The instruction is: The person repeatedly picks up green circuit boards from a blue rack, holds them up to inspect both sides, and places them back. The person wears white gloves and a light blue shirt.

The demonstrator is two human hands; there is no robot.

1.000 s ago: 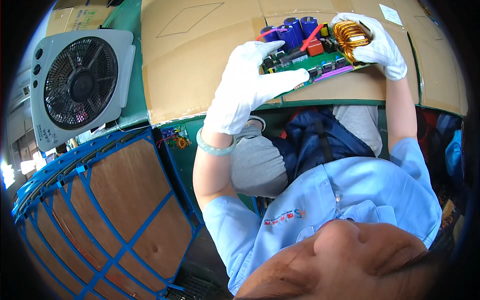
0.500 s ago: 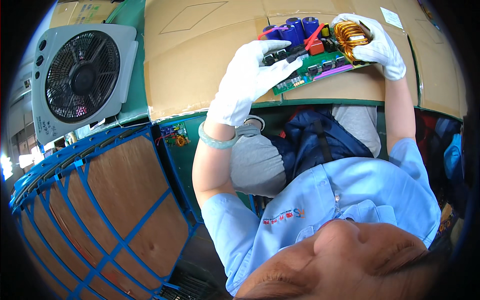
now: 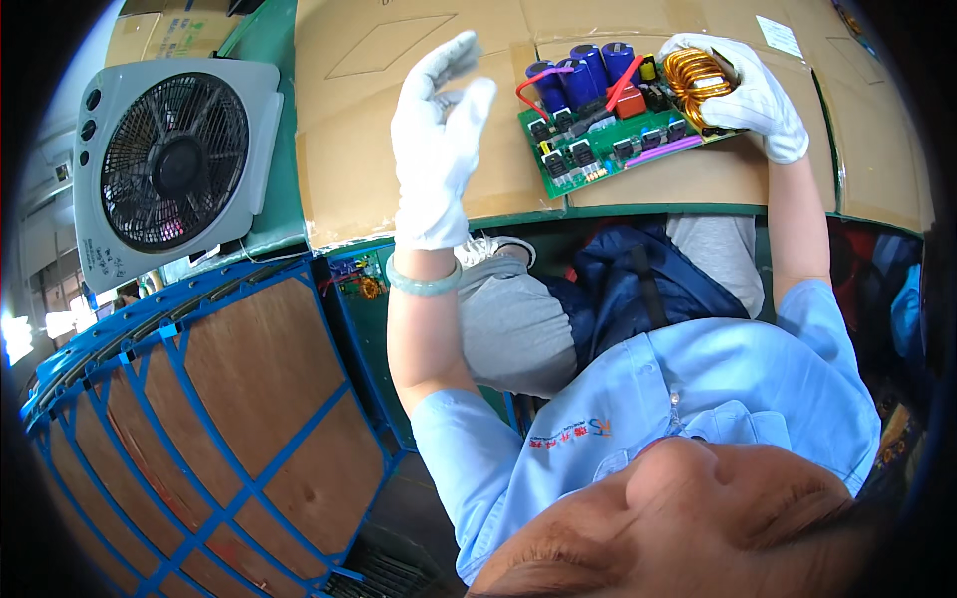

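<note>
A green circuit board [image 3: 623, 131] is held over the cardboard-covered table, tilted with its right end higher. It carries several blue-purple capacitors [image 3: 587, 74], red and purple wires, a red block component [image 3: 626, 101] and a large copper-wound coil [image 3: 694, 84] at its right end. My right hand [image 3: 750, 98], in a white glove, grips the board at that end, its fingers around the coil. My left hand [image 3: 439, 140], gloved in white too, is raised to the left of the board, apart from it. Its fingers and thumb are spread, with nothing between them.
Flattened cardboard [image 3: 399, 120] covers the table, with a white label [image 3: 780, 36] at the far right. A grey box fan [image 3: 177, 164] stands at the left. Below it is a blue-framed rack with wooden panels [image 3: 269, 399]. Another circuit board [image 3: 357, 278] lies low beside the table.
My left hand has let go of the circuit board's left end and moved left, its fingers opening. My right hand keeps the board in nearly the same place.
</note>
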